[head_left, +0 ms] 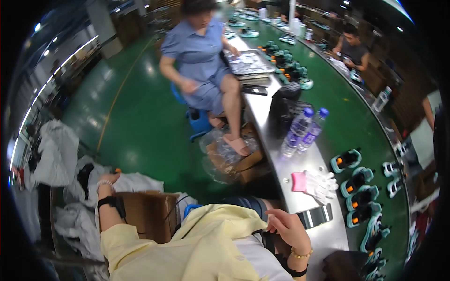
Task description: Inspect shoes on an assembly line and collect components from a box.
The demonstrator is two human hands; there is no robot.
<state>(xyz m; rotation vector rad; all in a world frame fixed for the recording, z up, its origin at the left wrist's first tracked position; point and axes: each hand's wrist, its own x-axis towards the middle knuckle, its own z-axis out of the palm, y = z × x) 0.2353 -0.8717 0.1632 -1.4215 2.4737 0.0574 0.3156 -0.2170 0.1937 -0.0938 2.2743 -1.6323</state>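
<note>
The left hand (106, 180) is stretched out to the person's left and down, forearm nearly straight, with a black strap and a bead bracelet at the wrist. Its fingers go into a heap of white wrapping (79, 187) beside an open cardboard box (147, 210); whether that grip is spread or pinching something I cannot tell, since the fingers are hidden. The right hand (286, 227) is bent in close to the body, resting at the near edge of the metal surface (276, 140), its fingers loosely curled and holding nothing, just beside a small dark tray (315, 217) lying on the surface.

Farther along the surface lie one pink block (299, 181) touching a pair of white gloves (321, 185), and two plastic water bottles (303, 131) with blue caps standing side by side. On the green belt (337, 107) to the right, four teal-and-black shoes (358, 187) stand in a row nearest the gloves. A co-worker in blue (199, 56) sits on a stool across the green floor.
</note>
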